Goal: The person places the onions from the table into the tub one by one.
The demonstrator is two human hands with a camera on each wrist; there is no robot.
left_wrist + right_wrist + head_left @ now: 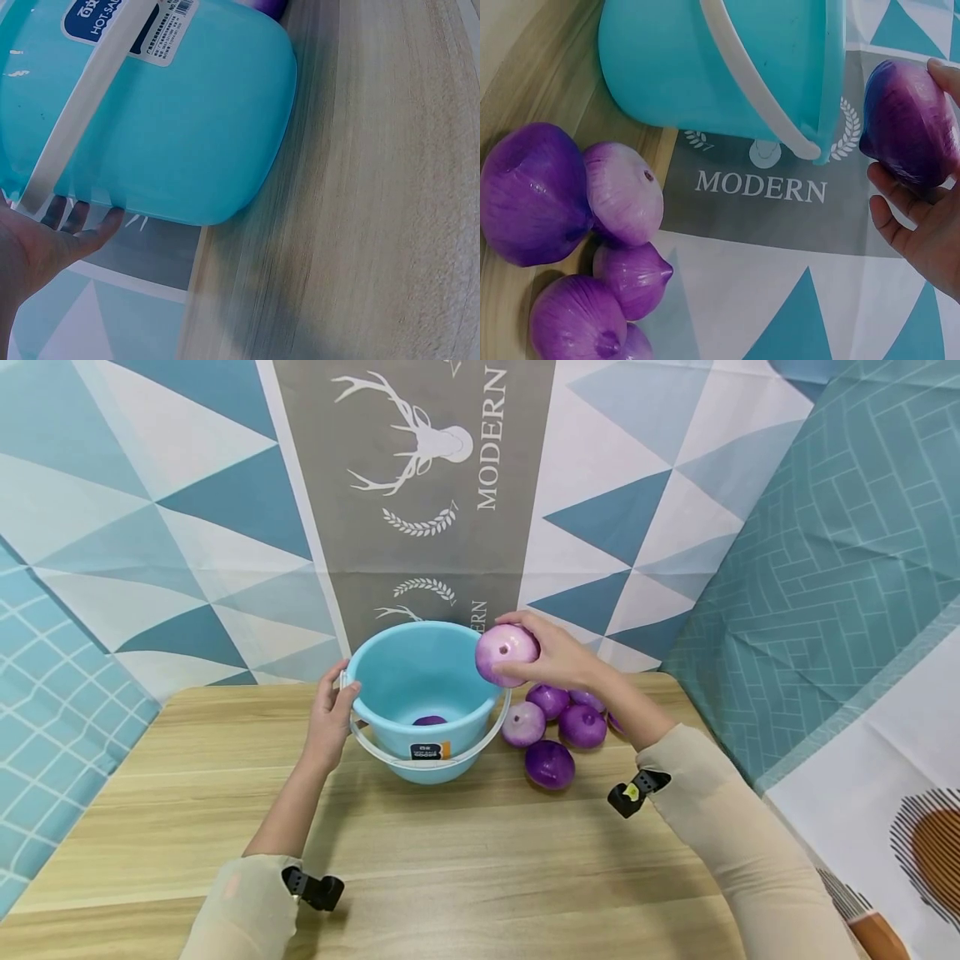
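A light blue plastic bucket stands on the wooden table, its white handle hanging down across the front. My left hand grips the rim on the left side, thumb at the top edge and fingers along the outer wall. Between the thumb and fingers of my right hand is a purple onion, held up just above the bucket's right rim. Inside the bucket lies another purple onion, mostly hidden by the front wall.
Several purple onions lie grouped on the table right of the bucket, partly under my right forearm; a paler one is among them. Behind the table hangs a patterned cloth with the word MODERN.
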